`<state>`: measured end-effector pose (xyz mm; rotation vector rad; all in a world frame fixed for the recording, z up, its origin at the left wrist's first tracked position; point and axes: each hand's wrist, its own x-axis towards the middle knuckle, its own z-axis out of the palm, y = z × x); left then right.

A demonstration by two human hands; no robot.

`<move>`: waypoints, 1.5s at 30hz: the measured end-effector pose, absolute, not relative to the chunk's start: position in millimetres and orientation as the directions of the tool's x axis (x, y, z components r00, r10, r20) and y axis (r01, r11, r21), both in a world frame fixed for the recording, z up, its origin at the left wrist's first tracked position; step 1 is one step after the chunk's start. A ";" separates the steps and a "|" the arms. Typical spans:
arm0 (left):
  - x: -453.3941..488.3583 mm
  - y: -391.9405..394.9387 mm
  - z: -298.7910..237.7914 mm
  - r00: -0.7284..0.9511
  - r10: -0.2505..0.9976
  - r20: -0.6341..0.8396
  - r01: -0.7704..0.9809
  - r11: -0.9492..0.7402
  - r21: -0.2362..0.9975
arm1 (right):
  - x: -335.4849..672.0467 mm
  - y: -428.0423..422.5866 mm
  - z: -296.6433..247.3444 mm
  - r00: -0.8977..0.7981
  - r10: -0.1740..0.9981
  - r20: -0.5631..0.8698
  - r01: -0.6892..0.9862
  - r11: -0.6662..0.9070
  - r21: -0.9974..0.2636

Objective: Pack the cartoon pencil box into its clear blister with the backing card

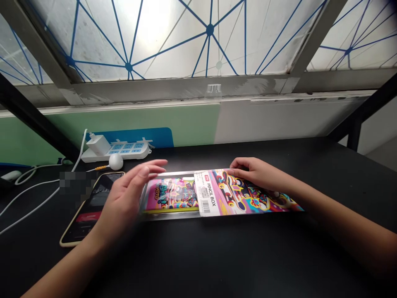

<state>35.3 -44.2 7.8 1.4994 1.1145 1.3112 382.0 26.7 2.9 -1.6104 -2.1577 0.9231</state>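
Note:
A brightly coloured pencil box lies flat on the black table, partly slid out of its printed card sleeve, which carries a white label reading PENCIL BOX. My left hand hovers at the box's left end with the fingers stretched out and slightly motion-blurred. My right hand rests on the sleeve's far edge, fingers pressed down on it.
A phone lies on the table left of the box, under my left wrist. Behind it are a white power strip with a charger plugged in, a small white ball and white cables. A window fills the back.

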 end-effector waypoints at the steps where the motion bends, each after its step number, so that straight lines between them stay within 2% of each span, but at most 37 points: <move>1: 35.5 -41.5 6.1 -0.013 0.956 0.294 0.089 -0.292 0.952 | 387.5 29.2 4.5 -0.336 0.929 -0.156 0.751 0.164 -0.640; 4: 37.3 -34.4 -1.6 -0.103 0.949 0.297 0.042 -0.294 0.955 | 404.2 34.0 9.0 -0.370 0.897 -0.242 0.762 0.144 -0.632; 7: 41.6 -32.8 -10.6 -0.051 0.969 0.241 -0.054 -0.243 0.968 | 414.0 34.2 13.6 -0.403 0.853 -0.331 0.775 0.126 -0.619; 10: 47.3 -35.5 -14.6 -0.025 0.970 0.243 -0.120 -0.244 0.962 | 413.1 31.4 17.7 -0.398 0.848 -0.351 0.789 0.120 -0.603; 15: 52.7 -38.1 -10.6 -0.090 0.963 0.255 -0.225 -0.269 0.936 | 396.6 26.8 18.9 -0.365 0.895 -0.255 0.823 0.182 -0.537; 19: 52.6 -36.8 -8.5 -0.115 0.963 0.243 -0.292 -0.267 0.918 | 370.4 28.5 19.4 -0.408 0.892 -0.192 0.834 0.279 -0.477; 25: 51.8 -37.0 -8.7 -0.118 0.965 0.235 -0.325 -0.261 0.909 | 303.0 42.6 33.5 -0.521 0.798 -0.303 0.841 0.421 -0.340; 31: 52.6 -37.7 -6.7 -0.130 0.964 0.230 -0.350 -0.262 0.899 | 233.3 45.9 43.2 -0.616 0.719 -0.321 0.788 0.553 -0.271; 34: 50.9 -37.4 -5.6 -0.152 0.962 0.227 -0.331 -0.266 0.906 | 217.8 38.6 43.4 -0.641 0.725 -0.251 0.767 0.591 -0.250; 37: 48.2 -36.3 -6.5 -0.196 0.968 0.155 -0.272 -0.206 0.940 | 224.8 30.1 39.3 -0.641 0.758 -0.120 0.762 0.611 -0.214; 41: 44.8 -33.1 -12.5 -0.215 0.976 -0.019 -0.206 -0.027 0.978 | 271.6 22.5 28.8 -0.569 0.821 -0.034 0.808 0.552 -0.205; 45: 44.1 -29.3 -16.0 -0.189 0.976 -0.113 -0.209 0.072 0.975 | 340.1 22.8 17.4 -0.353 0.933 -0.069 0.882 0.307 -0.357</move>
